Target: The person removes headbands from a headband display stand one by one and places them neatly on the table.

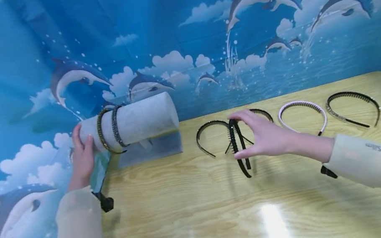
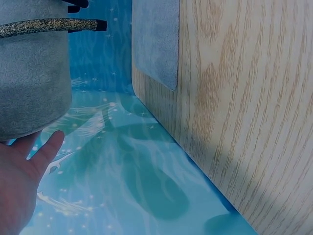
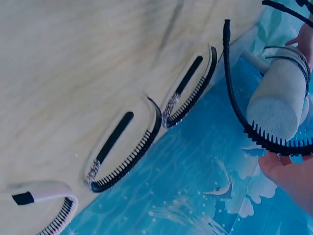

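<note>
My left hand (image 1: 83, 161) rests against the left end of a grey plush cylinder (image 1: 146, 118) on a stand. In the left wrist view the thumb (image 2: 49, 149) is stretched out just below the cylinder's end. Two glittery headbands, one gold-toned (image 1: 101, 132) and one dark silver (image 1: 115, 128), sit around the cylinder. Above the table, my right hand (image 1: 267, 135) pinches a black headband (image 1: 233, 137) between thumb and fingers. Comb teeth line this band's inner side, and its ends point downward in the head view.
Along the table's back lie a black headband (image 1: 210, 123), another partly hidden behind my right hand (image 1: 262, 112), a pale pink one (image 1: 321, 113) and a dark one with beads (image 1: 352, 93). The stand's grey base (image 1: 165, 147) sits below the cylinder. Dolphin-printed sheeting (image 1: 160, 35) borders the table.
</note>
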A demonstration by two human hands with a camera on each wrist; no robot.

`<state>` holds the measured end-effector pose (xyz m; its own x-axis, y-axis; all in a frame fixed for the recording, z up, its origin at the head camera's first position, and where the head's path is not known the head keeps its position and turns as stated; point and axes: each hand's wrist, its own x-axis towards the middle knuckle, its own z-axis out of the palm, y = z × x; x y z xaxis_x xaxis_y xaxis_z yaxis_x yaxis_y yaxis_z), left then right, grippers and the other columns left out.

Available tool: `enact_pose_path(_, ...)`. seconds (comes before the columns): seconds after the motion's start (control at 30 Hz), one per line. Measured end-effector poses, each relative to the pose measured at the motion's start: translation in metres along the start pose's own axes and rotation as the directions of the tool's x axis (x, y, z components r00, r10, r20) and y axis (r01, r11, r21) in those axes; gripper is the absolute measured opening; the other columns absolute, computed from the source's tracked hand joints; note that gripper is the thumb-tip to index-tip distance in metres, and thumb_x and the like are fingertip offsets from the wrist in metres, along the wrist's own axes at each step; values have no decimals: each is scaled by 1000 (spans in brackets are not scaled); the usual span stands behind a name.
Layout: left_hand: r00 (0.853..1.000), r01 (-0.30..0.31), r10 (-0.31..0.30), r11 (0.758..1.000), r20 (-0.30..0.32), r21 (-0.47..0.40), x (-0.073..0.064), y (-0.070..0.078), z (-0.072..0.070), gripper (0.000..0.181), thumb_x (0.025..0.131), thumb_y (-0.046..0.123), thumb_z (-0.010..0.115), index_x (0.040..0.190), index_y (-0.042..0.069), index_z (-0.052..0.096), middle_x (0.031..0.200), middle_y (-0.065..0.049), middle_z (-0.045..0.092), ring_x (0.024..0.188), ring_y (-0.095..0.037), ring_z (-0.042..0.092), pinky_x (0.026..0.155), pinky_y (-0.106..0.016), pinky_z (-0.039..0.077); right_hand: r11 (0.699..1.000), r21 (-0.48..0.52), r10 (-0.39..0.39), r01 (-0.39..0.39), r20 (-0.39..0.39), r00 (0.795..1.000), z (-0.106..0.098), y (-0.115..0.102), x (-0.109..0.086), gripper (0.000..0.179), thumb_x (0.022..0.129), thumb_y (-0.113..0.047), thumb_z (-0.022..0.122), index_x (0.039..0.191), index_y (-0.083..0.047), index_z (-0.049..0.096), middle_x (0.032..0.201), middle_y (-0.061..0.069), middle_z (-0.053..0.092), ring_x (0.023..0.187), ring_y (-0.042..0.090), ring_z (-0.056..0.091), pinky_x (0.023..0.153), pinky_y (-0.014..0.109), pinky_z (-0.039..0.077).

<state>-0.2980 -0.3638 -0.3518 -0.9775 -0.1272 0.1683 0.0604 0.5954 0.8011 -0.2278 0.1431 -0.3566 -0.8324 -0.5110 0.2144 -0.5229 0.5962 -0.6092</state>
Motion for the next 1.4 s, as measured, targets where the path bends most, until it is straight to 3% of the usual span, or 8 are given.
enact_pose_path(0.1,1000,12,-12,1000,7,5,0,2,1,63,100,58,27,154,42,-2,159,-20,10,140,-49,14,110,-65,11,1000,18,-16,16,14,1000,6,0,-6,104,69,-59,81,149,-12,32,146,10,37,132,34,38,104,58,33)
enact_pose_path(0.3,1000,13,-13,1000,20,4,-2,4,0,63,100,59,26,153,43,-4,160,-19,8,141,-48,11,110,-66,9,998,46,-52,50,45,998,26,-1,-13,100,69,-44,87,148,-12,33,146,11,35,134,33,35,106,55,32)
enact_pose_path(0.47,1000,9,-9,1000,24,-6,-4,4,0,61,100,58,26,153,45,-4,160,-19,8,141,-48,12,109,-66,10,995,-13,-100,102,90,991,49,-3,-13,100,68,-49,85,146,-10,36,146,10,36,137,33,31,108,54,30)
enact_pose_path(0.67,1000,6,-5,1000,15,-10,-4,4,0,61,101,56,26,153,44,-3,159,-20,9,140,-48,13,109,-65,10,980,-115,-151,162,92,984,69,-5,-10,100,65,-55,84,145,-12,41,142,7,42,131,30,38,106,55,31)
enact_pose_path(0.87,1000,2,-2,1000,17,-13,-5,3,1,61,101,56,26,153,44,-3,159,-19,10,141,-47,13,110,-65,11,955,-237,-140,179,171,975,85,-4,-10,103,65,-62,80,147,-12,40,144,10,39,133,31,34,111,54,21)
enact_pose_path(1.07,1000,1,-1,1000,24,-10,-4,5,-1,62,100,58,26,153,44,-3,159,-20,9,140,-49,14,109,-66,11,911,-352,-130,216,252,959,95,1,-10,103,67,-66,75,145,-7,42,145,13,39,132,32,35,111,58,19)
enact_pose_path(1.4,1000,7,-7,1000,17,4,-5,7,-1,64,100,58,26,154,41,-4,159,-20,9,139,-51,13,109,-67,10,901,-381,-87,206,306,948,98,4,-9,104,67,-72,72,144,-8,43,145,15,38,133,35,34,110,59,20)
